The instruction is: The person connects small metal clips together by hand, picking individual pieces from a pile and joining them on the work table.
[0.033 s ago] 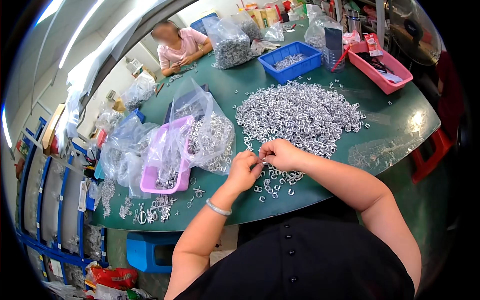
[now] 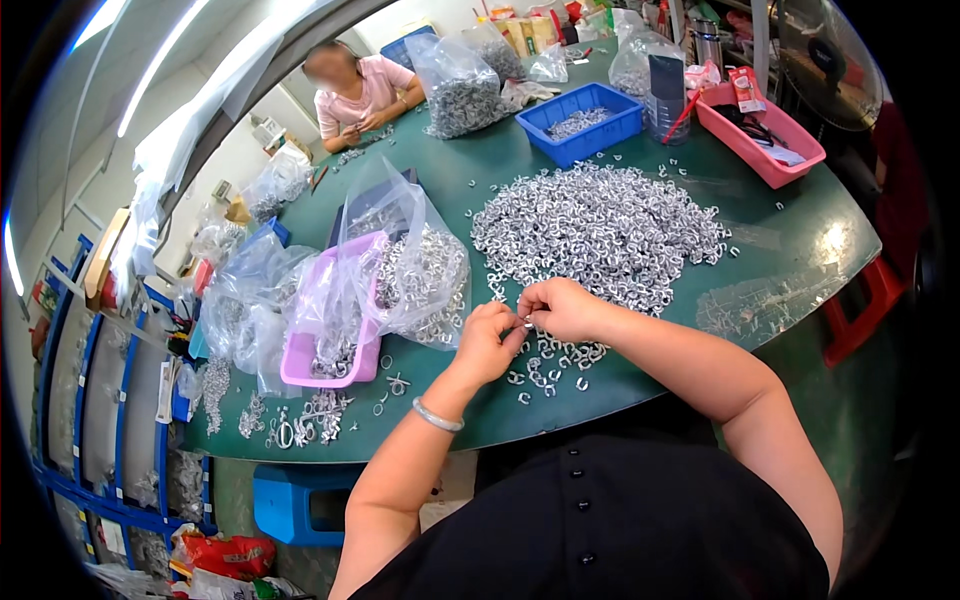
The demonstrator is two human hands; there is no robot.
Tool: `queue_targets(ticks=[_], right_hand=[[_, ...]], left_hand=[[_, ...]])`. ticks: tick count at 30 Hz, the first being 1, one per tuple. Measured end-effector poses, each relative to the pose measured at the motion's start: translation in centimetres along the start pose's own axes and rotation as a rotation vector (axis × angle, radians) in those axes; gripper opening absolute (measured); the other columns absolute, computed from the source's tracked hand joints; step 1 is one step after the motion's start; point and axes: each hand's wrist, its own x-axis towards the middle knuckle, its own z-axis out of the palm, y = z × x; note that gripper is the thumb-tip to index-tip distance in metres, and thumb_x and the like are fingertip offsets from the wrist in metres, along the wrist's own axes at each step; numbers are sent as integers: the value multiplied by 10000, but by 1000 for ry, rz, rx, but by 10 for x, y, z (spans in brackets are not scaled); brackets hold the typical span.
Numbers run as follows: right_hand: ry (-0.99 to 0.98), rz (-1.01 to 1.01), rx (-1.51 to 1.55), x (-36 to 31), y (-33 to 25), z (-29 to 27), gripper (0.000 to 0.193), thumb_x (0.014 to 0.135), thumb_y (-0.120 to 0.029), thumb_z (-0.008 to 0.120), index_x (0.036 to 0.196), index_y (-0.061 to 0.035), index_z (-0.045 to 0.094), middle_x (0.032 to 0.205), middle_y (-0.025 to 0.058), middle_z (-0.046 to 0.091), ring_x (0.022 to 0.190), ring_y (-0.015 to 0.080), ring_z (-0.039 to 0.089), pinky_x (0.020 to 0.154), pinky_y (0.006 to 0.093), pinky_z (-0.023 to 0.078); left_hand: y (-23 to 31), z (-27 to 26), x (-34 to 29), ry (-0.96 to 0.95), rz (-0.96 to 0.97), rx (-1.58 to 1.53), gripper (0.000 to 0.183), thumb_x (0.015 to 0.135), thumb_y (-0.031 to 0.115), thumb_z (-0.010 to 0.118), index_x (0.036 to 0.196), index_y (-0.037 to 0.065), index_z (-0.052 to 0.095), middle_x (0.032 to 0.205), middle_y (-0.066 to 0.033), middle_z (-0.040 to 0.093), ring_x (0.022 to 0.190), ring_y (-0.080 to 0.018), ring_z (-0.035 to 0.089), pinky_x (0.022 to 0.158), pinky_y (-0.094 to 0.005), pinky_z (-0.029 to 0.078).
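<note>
My left hand (image 2: 489,340) and my right hand (image 2: 562,309) meet fingertip to fingertip at the near edge of a big heap of small silvery C-shaped metal pieces (image 2: 600,230). Both hands are closed in a pinch. Between them shows a tiny bright metal piece (image 2: 527,323), mostly covered by the fingers. Several loose C-shaped pieces (image 2: 545,375) lie on the green table just below my right hand. Left of my left hand, a clear plastic bag (image 2: 430,285) full of similar pieces leans over a pink-purple tray (image 2: 330,372).
A blue bin (image 2: 580,135) and a pink basket (image 2: 790,165) stand beyond the heap. Small metal parts (image 2: 320,412) and rings lie near the left table edge (image 2: 400,440). Across the table sits a co-worker (image 2: 365,95) beside a large filled bag (image 2: 460,90).
</note>
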Motion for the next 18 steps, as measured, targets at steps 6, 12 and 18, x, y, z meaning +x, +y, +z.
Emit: queue_targets(ticks=[6,12,18], right_hand=[[-28,-7,-44,0,6,1,155,784,-28,581,891,-38,694,814,124,701,743,228,673,693,347,527],[-29,-12,-157,-1,5,-1,172,782,-40,582,903,-57,702,847,148,700,789,284,677,716,377,527],[-99,-32,-305,-1,10,0,169,797,-75,595,926,-83,704,882,153,699,843,328,669,765,406,523]], left_hand=[[0,1,0,-9,-21,14,88,784,83,712,847,35,674,877,-87,619,867,-285,576,772,-370,462],[-3,-1,-4,1,-2,52,98,777,88,718,849,35,678,872,-90,619,872,-284,575,774,-371,461],[-1,-3,-7,1,11,80,106,769,87,721,856,38,685,867,-92,617,863,-290,569,779,-383,455]])
